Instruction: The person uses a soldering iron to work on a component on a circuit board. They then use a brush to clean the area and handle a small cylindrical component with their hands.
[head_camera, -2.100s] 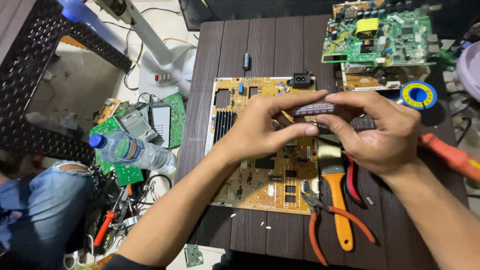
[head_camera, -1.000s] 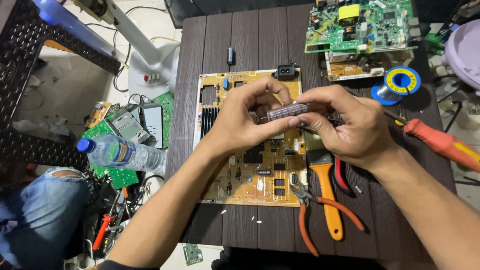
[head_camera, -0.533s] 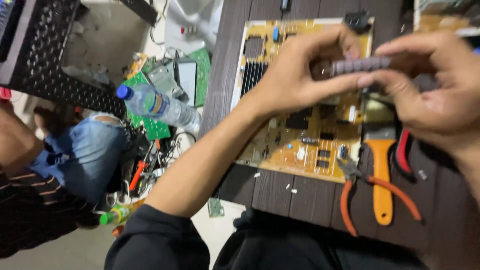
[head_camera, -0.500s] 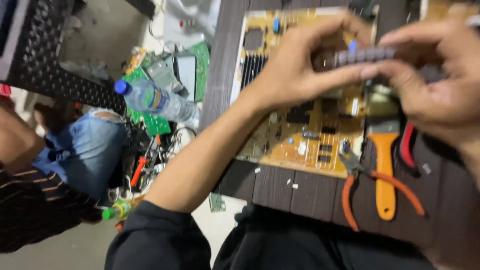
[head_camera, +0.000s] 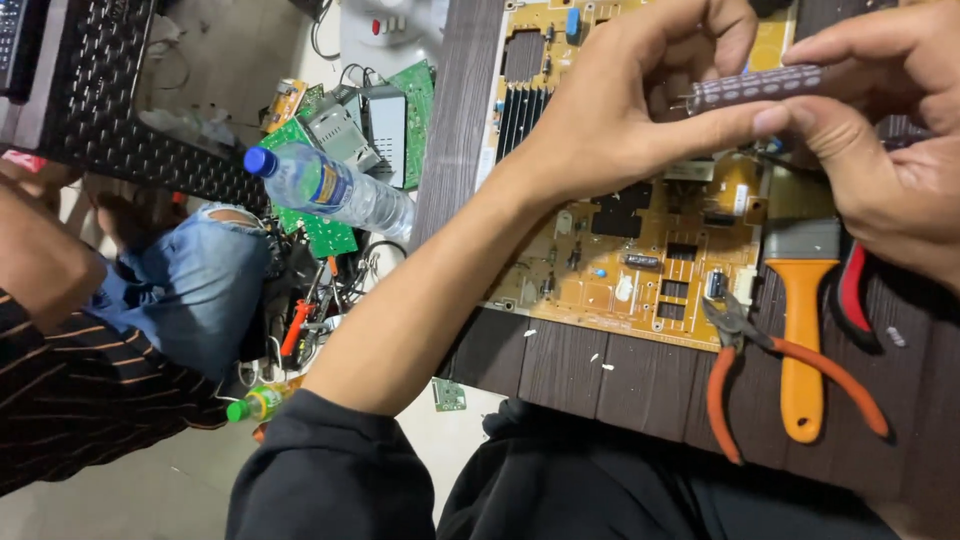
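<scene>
Nearest to me, at six o'clock, I see my own dark sleeve (head_camera: 330, 470) and lap below the edge of the dark wooden table (head_camera: 560, 365). Just up from that edge, at about four o'clock, orange-handled pliers (head_camera: 790, 365) lie beside an orange-handled scraper (head_camera: 803, 330), with a red-handled tool (head_camera: 852, 295) partly under my right hand. The yellow circuit board (head_camera: 640, 270) lies flat on the table under both hands, its black heat sink (head_camera: 525, 115) up at twelve o'clock. My left hand (head_camera: 625, 110) is closed, thumb and fingertips pinching one end of a dark cylindrical component with rows of pale dots (head_camera: 755, 87), held level above the board at about one o'clock. My right hand (head_camera: 880, 150) grips the other end, forefinger over it and thumb below. Off the table, at ten o'clock, a clear plastic water bottle with a blue cap (head_camera: 325, 190) lies on green circuit boards (head_camera: 320, 230) among loose parts on the floor. At nine o'clock another person's striped sleeve (head_camera: 90, 400) and torn jeans knee (head_camera: 195, 290) show, and a black perforated stool (head_camera: 90, 90) stands at eleven.
</scene>
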